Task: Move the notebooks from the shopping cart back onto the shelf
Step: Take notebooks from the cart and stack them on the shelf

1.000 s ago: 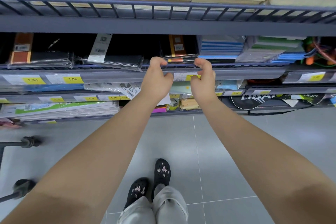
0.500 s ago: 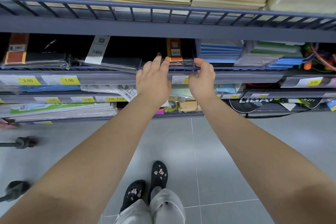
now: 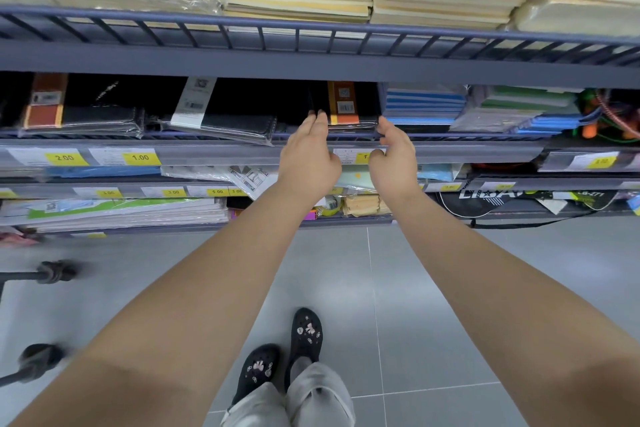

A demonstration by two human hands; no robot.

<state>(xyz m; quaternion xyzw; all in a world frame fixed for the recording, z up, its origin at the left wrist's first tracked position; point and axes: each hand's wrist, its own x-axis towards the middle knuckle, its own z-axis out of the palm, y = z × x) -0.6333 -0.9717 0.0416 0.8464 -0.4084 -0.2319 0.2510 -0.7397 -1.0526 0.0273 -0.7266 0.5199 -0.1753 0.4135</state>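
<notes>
The black shrink-wrapped notebook with an orange band (image 3: pixel 344 107) lay on the grey metal shelf (image 3: pixel 467 152), between a slanted black pack and a stack of blue-striped ones. The left hand (image 3: pixel 308 156) was flat with straight fingers against its left edge. The right hand (image 3: pixel 393 158) was loosely curved and held nothing, its fingertips at the right corner. To finish well, both hands should probably press evenly and slide it square behind the rail. How deep it sat was lost in shadow. The blurred dark wheel (image 3: pixel 38 357) at the left may belong to the shopping cart, but I could not tell.
</notes>
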